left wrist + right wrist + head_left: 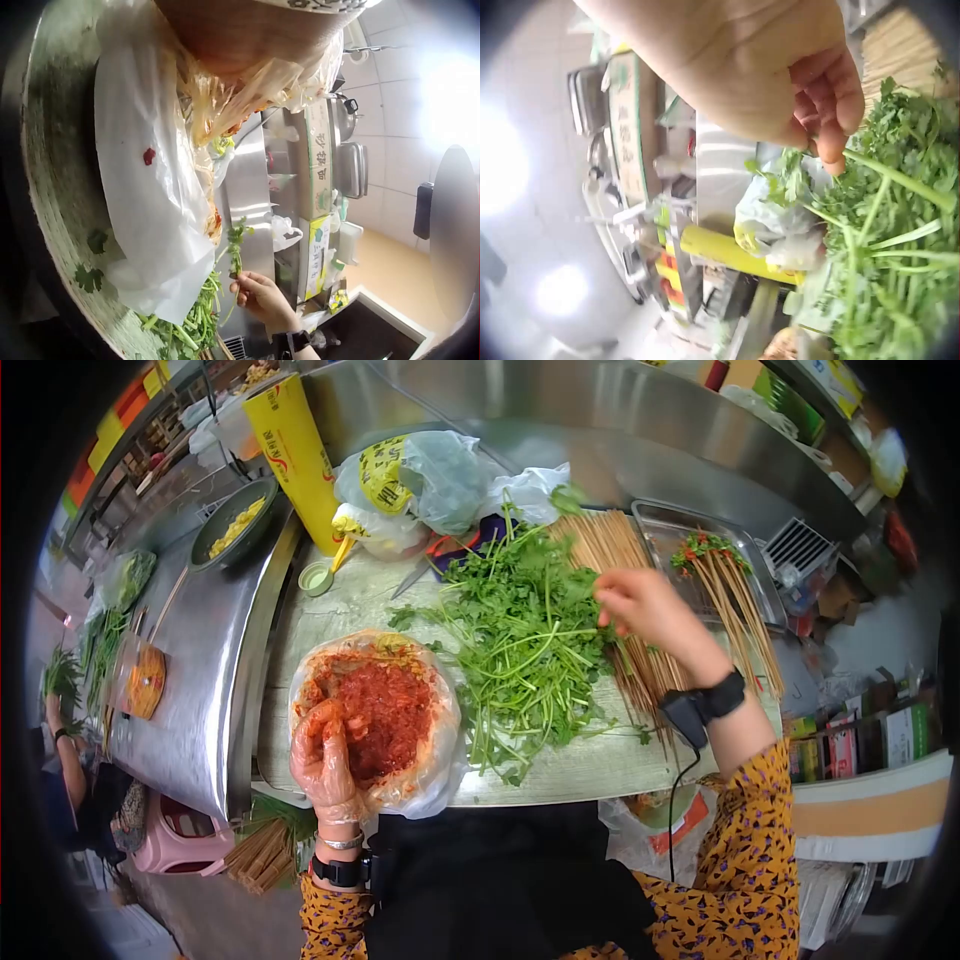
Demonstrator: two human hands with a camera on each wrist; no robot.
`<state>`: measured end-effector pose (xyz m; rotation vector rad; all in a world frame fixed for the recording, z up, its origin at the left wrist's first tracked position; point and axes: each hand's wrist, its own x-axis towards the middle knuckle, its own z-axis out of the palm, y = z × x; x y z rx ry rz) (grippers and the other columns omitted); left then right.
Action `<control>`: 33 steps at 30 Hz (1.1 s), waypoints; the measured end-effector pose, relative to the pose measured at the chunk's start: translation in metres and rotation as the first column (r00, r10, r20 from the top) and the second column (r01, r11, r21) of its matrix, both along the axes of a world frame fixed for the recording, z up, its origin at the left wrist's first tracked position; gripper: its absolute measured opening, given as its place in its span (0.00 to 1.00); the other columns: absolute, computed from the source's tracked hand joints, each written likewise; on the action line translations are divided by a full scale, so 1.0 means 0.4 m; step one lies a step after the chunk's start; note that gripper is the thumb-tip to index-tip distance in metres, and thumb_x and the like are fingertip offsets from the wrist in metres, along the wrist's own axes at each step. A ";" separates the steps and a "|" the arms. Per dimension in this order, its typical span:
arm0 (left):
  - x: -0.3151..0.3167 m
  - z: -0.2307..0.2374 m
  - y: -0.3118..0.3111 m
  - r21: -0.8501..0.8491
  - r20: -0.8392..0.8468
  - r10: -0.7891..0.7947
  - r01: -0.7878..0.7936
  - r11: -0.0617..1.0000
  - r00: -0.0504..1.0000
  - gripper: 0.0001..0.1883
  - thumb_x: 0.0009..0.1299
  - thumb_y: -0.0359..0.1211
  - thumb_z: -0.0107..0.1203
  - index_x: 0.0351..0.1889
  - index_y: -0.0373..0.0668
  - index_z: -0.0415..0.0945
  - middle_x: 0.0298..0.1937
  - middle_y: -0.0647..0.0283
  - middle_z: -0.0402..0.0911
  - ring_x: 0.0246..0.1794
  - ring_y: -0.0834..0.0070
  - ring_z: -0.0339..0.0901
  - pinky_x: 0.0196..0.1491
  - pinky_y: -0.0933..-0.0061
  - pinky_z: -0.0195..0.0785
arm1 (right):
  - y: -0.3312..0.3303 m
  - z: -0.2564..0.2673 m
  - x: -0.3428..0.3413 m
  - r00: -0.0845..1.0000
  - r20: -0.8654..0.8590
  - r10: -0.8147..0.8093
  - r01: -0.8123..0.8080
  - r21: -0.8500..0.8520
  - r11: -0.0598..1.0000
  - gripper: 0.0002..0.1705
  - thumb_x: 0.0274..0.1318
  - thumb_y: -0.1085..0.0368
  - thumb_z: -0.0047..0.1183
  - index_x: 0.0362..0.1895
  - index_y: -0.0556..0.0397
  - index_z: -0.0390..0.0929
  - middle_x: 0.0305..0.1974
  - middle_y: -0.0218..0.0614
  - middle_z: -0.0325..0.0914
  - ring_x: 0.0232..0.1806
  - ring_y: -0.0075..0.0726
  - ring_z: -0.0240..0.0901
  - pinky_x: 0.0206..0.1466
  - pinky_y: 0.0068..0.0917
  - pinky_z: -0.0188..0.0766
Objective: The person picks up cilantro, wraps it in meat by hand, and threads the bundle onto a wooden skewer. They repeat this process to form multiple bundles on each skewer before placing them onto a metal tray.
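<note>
Patterned sleeves and black straps

The left sleeve [335, 922] and the right sleeve [750, 815] are orange-yellow, with small dark and purple shapes. Black cloth [490, 890] covers the near middle. On the left wrist are a silver bracelet [343, 843] and a black band [338, 873]; the left hand [325, 765] seems to wear a thin clear glove [342, 809], stained red. The right wrist has a black strap [722, 695], a black box [684, 718] and a thin black cable [672, 810].

Blurred sprig [568, 502], head view

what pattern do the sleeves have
The sleeves: mustard with small dark shapes, best in the head view.
</note>
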<state>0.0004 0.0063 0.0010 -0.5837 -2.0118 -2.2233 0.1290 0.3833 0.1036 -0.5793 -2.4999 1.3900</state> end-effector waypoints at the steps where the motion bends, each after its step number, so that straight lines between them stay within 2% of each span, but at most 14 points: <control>1: 0.001 0.000 0.003 0.037 -0.007 -0.026 0.026 0.999 1.000 0.13 0.67 0.25 0.49 0.49 0.33 0.70 0.44 0.58 0.76 0.40 0.73 0.76 0.46 0.74 0.70 | 0.004 -0.021 -0.001 0.992 0.116 0.042 -0.042 -0.005 0.999 0.08 0.61 0.65 0.46 0.37 0.57 0.72 0.23 0.29 0.76 0.16 0.15 0.64 0.18 0.14 0.60; 3: -0.006 -0.003 0.001 0.005 -0.034 -0.026 0.026 1.000 0.999 0.13 0.67 0.25 0.49 0.49 0.33 0.70 0.45 0.58 0.76 0.40 0.73 0.76 0.46 0.74 0.70 | 0.039 -0.040 -0.027 0.993 0.114 0.009 0.001 -0.081 0.997 0.09 0.62 0.63 0.43 0.40 0.55 0.72 0.24 0.28 0.76 0.16 0.15 0.64 0.17 0.13 0.59; 5: -0.001 0.004 -0.006 -0.035 -0.062 -0.008 0.005 0.999 0.998 0.13 0.67 0.25 0.50 0.49 0.33 0.71 0.45 0.58 0.76 0.40 0.73 0.76 0.46 0.74 0.70 | 0.047 -0.044 -0.053 0.993 0.087 -0.085 0.109 -0.329 0.938 0.10 0.64 0.61 0.42 0.43 0.52 0.70 0.23 0.28 0.76 0.16 0.14 0.64 0.16 0.13 0.59; 7: 0.012 0.034 0.008 0.035 -0.003 -0.059 0.059 0.998 0.998 0.12 0.66 0.25 0.50 0.47 0.33 0.72 0.45 0.59 0.76 0.41 0.74 0.75 0.47 0.74 0.69 | 0.052 -0.054 -0.087 0.989 0.129 -0.069 0.107 -0.321 0.941 0.11 0.64 0.59 0.42 0.45 0.50 0.69 0.22 0.26 0.74 0.15 0.13 0.63 0.16 0.13 0.59; 9: 0.012 0.029 0.013 0.128 0.018 -0.058 0.055 0.990 0.998 0.12 0.64 0.21 0.48 0.46 0.32 0.73 0.43 0.58 0.76 0.40 0.75 0.75 0.45 0.75 0.70 | 0.059 -0.068 -0.122 0.997 0.039 -0.074 0.083 -0.331 0.940 0.08 0.62 0.60 0.43 0.35 0.49 0.71 0.22 0.27 0.75 0.14 0.15 0.62 0.15 0.15 0.58; 11: 0.011 0.030 0.011 0.095 -0.010 -0.062 0.062 0.994 0.998 0.13 0.64 0.21 0.48 0.46 0.32 0.73 0.43 0.59 0.77 0.40 0.75 0.75 0.45 0.75 0.69 | 0.053 -0.076 -0.167 0.989 0.064 -0.134 0.148 -0.315 0.937 0.08 0.60 0.60 0.46 0.33 0.49 0.71 0.20 0.26 0.74 0.13 0.15 0.61 0.15 0.15 0.58; 13: 0.015 0.034 0.005 0.086 -0.015 -0.068 0.069 0.994 0.998 0.13 0.64 0.21 0.48 0.46 0.32 0.73 0.43 0.59 0.77 0.40 0.75 0.74 0.46 0.75 0.69 | 0.057 -0.112 -0.202 0.967 0.226 -0.114 0.163 -0.215 0.963 0.10 0.56 0.59 0.51 0.27 0.50 0.72 0.18 0.26 0.73 0.12 0.17 0.60 0.14 0.17 0.59; 15: 0.013 0.039 0.008 0.078 -0.036 -0.083 0.085 0.993 0.996 0.13 0.64 0.21 0.48 0.46 0.32 0.73 0.43 0.60 0.77 0.41 0.75 0.74 0.47 0.74 0.68 | 0.046 -0.117 -0.227 0.972 0.197 -0.127 0.163 -0.176 0.971 0.13 0.52 0.59 0.56 0.21 0.52 0.72 0.16 0.26 0.72 0.11 0.19 0.60 0.14 0.19 0.59; 17: 0.010 0.028 0.005 0.061 -0.041 -0.065 0.067 0.996 0.997 0.13 0.63 0.22 0.48 0.46 0.32 0.73 0.43 0.60 0.77 0.42 0.75 0.74 0.47 0.74 0.68 | 0.016 -0.106 -0.244 0.928 0.368 -0.054 0.044 0.035 0.998 0.14 0.47 0.59 0.58 0.18 0.53 0.73 0.14 0.27 0.70 0.11 0.21 0.60 0.14 0.21 0.59; 19: 0.005 0.028 0.001 0.040 -0.050 -0.048 0.050 0.998 0.998 0.13 0.63 0.23 0.49 0.46 0.32 0.73 0.43 0.60 0.77 0.42 0.75 0.74 0.48 0.74 0.68 | 0.021 -0.112 -0.257 0.892 0.451 -0.024 -0.019 0.092 0.996 0.13 0.45 0.60 0.59 0.19 0.53 0.73 0.15 0.28 0.70 0.11 0.22 0.61 0.14 0.21 0.59; 24: 0.004 0.026 0.003 0.011 -0.119 -0.045 0.047 0.999 0.992 0.13 0.62 0.23 0.49 0.45 0.32 0.73 0.43 0.58 0.78 0.42 0.73 0.74 0.49 0.72 0.67 | 0.069 -0.034 -0.193 0.978 0.200 -0.054 0.087 -0.159 0.983 0.08 0.51 0.62 0.56 0.25 0.52 0.75 0.22 0.28 0.75 0.18 0.18 0.65 0.20 0.17 0.64; 27: 0.005 0.030 0.001 0.005 -0.107 -0.062 0.062 0.998 0.992 0.13 0.62 0.23 0.49 0.45 0.32 0.73 0.43 0.58 0.78 0.43 0.72 0.74 0.49 0.71 0.67 | 0.085 0.038 -0.141 0.997 0.047 -0.056 0.064 -0.188 0.980 0.07 0.57 0.62 0.52 0.36 0.52 0.76 0.27 0.24 0.77 0.23 0.13 0.67 0.26 0.13 0.66; 30: -0.008 -0.004 -0.007 0.019 -0.064 -0.080 0.082 0.996 0.995 0.13 0.63 0.25 0.50 0.46 0.32 0.73 0.44 0.59 0.77 0.43 0.72 0.73 0.50 0.72 0.67 | 0.065 0.087 -0.097 0.987 -0.158 0.006 -0.081 -0.475 0.876 0.13 0.60 0.61 0.49 0.43 0.55 0.76 0.26 0.25 0.78 0.21 0.09 0.66 0.24 0.09 0.65; 33: 0.000 0.007 0.003 0.039 -0.036 -0.059 0.060 0.997 0.998 0.13 0.63 0.26 0.50 0.46 0.32 0.73 0.44 0.59 0.77 0.43 0.72 0.73 0.50 0.72 0.66 | 0.037 0.075 -0.063 0.989 -0.055 0.134 -0.144 -0.448 0.882 0.13 0.61 0.61 0.48 0.44 0.55 0.77 0.26 0.26 0.78 0.19 0.10 0.66 0.22 0.10 0.65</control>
